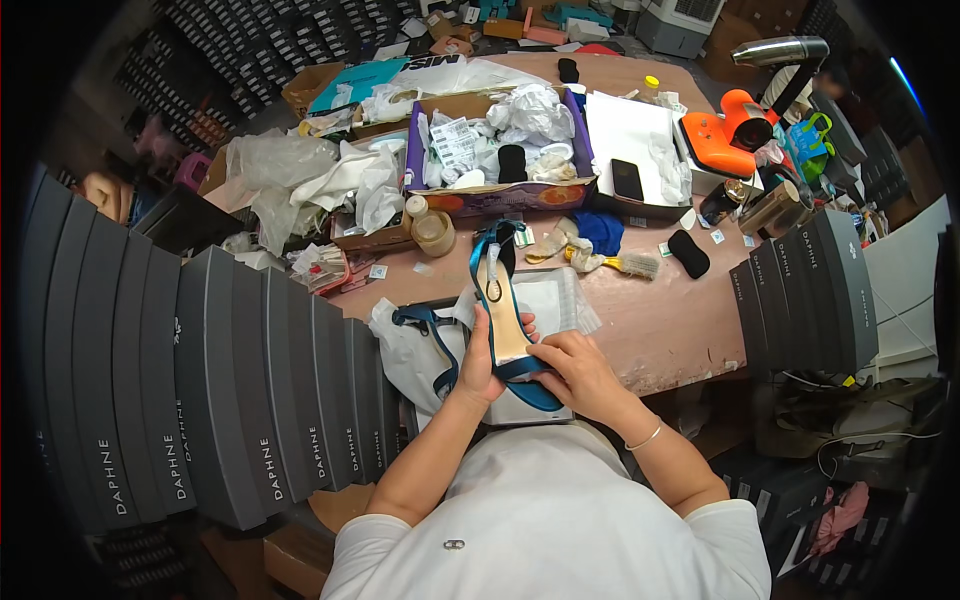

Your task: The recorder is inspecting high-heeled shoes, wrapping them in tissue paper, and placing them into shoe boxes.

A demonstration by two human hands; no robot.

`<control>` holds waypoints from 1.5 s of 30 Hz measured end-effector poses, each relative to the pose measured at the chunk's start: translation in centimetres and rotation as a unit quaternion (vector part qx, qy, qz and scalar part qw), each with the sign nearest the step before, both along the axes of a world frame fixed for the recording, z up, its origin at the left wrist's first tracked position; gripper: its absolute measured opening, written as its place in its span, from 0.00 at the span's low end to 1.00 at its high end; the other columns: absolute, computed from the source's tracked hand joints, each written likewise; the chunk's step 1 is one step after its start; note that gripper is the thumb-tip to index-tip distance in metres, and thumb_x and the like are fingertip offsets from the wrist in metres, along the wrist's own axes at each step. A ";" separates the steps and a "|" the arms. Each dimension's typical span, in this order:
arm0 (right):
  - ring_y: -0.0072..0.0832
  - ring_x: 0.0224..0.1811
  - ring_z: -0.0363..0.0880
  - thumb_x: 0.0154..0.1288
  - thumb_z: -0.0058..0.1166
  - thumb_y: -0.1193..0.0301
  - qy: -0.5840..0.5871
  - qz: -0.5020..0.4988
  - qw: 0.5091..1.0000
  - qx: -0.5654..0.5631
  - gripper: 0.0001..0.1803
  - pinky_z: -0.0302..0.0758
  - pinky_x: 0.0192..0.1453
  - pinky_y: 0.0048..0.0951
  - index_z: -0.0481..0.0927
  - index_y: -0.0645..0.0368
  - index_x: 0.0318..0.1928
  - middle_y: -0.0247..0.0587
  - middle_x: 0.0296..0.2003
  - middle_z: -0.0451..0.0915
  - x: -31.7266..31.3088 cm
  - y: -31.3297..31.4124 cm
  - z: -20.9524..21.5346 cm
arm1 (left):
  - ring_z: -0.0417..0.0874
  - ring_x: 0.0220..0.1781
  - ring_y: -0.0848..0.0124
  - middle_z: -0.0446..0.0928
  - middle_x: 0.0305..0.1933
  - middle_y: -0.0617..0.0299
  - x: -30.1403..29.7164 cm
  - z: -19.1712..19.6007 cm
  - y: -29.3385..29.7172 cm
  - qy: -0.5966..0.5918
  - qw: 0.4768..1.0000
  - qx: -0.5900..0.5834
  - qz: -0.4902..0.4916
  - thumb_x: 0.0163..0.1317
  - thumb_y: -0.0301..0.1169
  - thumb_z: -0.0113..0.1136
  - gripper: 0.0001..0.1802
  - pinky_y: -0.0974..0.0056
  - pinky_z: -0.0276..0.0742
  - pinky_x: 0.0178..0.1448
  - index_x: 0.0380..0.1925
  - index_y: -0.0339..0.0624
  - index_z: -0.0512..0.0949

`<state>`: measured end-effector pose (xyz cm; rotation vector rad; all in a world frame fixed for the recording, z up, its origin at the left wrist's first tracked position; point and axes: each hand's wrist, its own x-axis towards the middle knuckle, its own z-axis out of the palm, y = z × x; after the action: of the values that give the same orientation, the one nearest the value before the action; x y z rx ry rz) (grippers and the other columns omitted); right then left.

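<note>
A blue strappy sandal (508, 318) with a pale insole is held up in front of me, toe toward my body. My left hand (482, 362) wraps round its left side near the middle. At the front strap, my right hand (577, 372) grips the right side, its fingers on the insole and the strap. Some white stuffing shows under the front strap. The second blue sandal (436, 345) lies on white tissue paper (393, 352) in the open shoe box below, just left of my left hand.
Tall rows of dark shoe boxes (225, 380) stand close at my left, with more boxes (815, 290) at right. Behind the sandal sit a purple carton (480, 203) of paper, a bottle (432, 232), a brush (632, 264), a black pad (688, 254) and an orange tool (715, 145).
</note>
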<state>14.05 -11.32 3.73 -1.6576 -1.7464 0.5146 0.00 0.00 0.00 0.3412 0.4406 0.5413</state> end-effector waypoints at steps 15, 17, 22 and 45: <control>0.43 0.55 0.72 0.53 0.66 0.68 0.211 -0.050 0.954 -0.209 0.35 0.71 0.54 0.37 0.67 0.61 0.60 0.54 0.53 0.73 -1.9 2.3 -4.9 | 0.82 0.44 0.67 0.77 0.43 0.58 -2.7 -1.8 -2.1 0.122 0.981 0.105 0.112 0.64 0.30 0.59 0.15 0.64 0.81 0.47 0.49 0.39 0.72; 0.43 0.59 0.69 0.53 0.65 0.69 0.071 -0.110 0.991 0.032 0.31 0.69 0.56 0.41 0.71 0.60 0.58 0.53 0.54 0.73 -2.7 1.8 -2.3 | 0.81 0.43 0.69 0.77 0.43 0.60 -2.7 -1.3 -1.9 0.122 0.985 0.059 0.102 0.63 0.29 0.59 0.16 0.65 0.81 0.46 0.50 0.40 0.71; 0.42 0.43 0.72 0.49 0.62 0.73 0.003 -0.045 0.998 0.041 0.21 0.68 0.48 0.38 0.77 0.59 0.47 0.43 0.38 0.75 -3.3 2.0 -1.6 | 0.78 0.45 0.70 0.76 0.44 0.60 -2.6 -0.8 -1.8 0.112 0.991 -0.016 0.077 0.64 0.30 0.57 0.16 0.64 0.79 0.49 0.50 0.41 0.70; 0.15 0.31 0.75 0.69 0.48 0.52 0.698 -0.005 0.705 -0.123 0.21 0.73 0.36 0.18 0.75 0.60 0.42 0.29 0.32 0.77 -1.8 -1.7 -4.0 | 0.75 0.58 0.66 0.74 0.56 0.55 -2.0 -0.3 -1.0 -0.059 0.991 -0.097 0.071 0.70 0.36 0.51 0.19 0.59 0.68 0.66 0.56 0.39 0.70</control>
<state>12.26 -13.00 -0.22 -0.8127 -0.4858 1.5207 -2.00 -1.00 -0.27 0.0917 0.4006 0.6479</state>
